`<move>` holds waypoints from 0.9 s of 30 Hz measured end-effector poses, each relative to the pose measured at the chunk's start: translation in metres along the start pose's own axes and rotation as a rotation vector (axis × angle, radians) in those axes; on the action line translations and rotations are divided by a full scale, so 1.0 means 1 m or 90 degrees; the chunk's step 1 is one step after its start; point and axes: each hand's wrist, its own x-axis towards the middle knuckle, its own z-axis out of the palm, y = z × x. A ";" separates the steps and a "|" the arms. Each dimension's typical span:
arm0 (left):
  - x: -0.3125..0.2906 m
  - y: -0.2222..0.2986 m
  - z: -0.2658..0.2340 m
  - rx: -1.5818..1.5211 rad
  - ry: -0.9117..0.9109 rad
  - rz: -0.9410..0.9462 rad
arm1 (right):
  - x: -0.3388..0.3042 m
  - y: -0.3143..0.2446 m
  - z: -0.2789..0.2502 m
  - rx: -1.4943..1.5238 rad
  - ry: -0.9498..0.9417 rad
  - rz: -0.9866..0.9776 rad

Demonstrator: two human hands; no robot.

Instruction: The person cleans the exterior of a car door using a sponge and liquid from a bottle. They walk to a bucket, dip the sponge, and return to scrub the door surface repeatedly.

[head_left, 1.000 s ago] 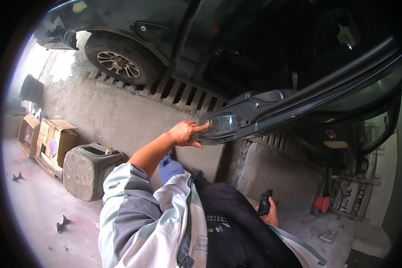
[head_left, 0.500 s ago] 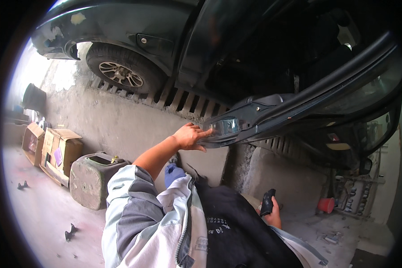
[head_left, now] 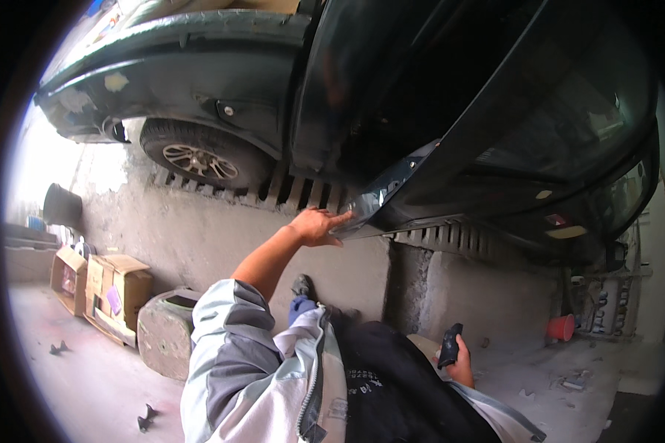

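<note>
At the free edge of a dark green car door [head_left: 451,192], my left hand [head_left: 318,225] reaches out with the index finger on the edge and the thumb lower down. It has hold of the door's end, where a shiny, see-through patch shows beside the fingers. The door stands out from the dark car body [head_left: 199,81]. Low on the right, my right hand [head_left: 462,365] is closed round a small, long black piece [head_left: 449,345], held upright. I cannot tell the kind of this piece.
A wheel [head_left: 199,159] stands beside a slotted floor grating [head_left: 303,193]. On the left are cardboard boxes [head_left: 118,288], a worn square can [head_left: 162,332] and a dark bucket [head_left: 63,205]. A red bucket [head_left: 561,327] sits near a rack [head_left: 609,303] on the right.
My view has shifted. The door has turned, showing less of its inner side and more of its outer panel, with my left hand still at its edge. My right hand keeps the black piece.
</note>
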 end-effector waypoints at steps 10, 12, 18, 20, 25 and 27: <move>0.017 -0.028 -0.021 -0.030 0.095 -0.127 | -0.006 0.033 0.030 0.065 0.034 -0.025; 0.019 -0.031 -0.019 -0.007 0.172 -0.159 | 0.001 0.045 0.027 0.089 0.020 -0.033; 0.053 -0.036 -0.030 -0.052 0.203 -0.362 | 0.002 0.061 0.021 0.150 -0.004 -0.017; 0.064 -0.040 -0.033 -0.109 0.234 -0.420 | -0.002 0.067 0.023 0.165 0.022 -0.023; 0.075 -0.076 -0.025 -0.148 0.262 -0.345 | -0.007 0.048 0.034 0.135 0.000 -0.044; 0.084 -0.060 -0.035 -0.145 0.107 -0.294 | 0.007 0.060 0.010 0.099 -0.038 -0.066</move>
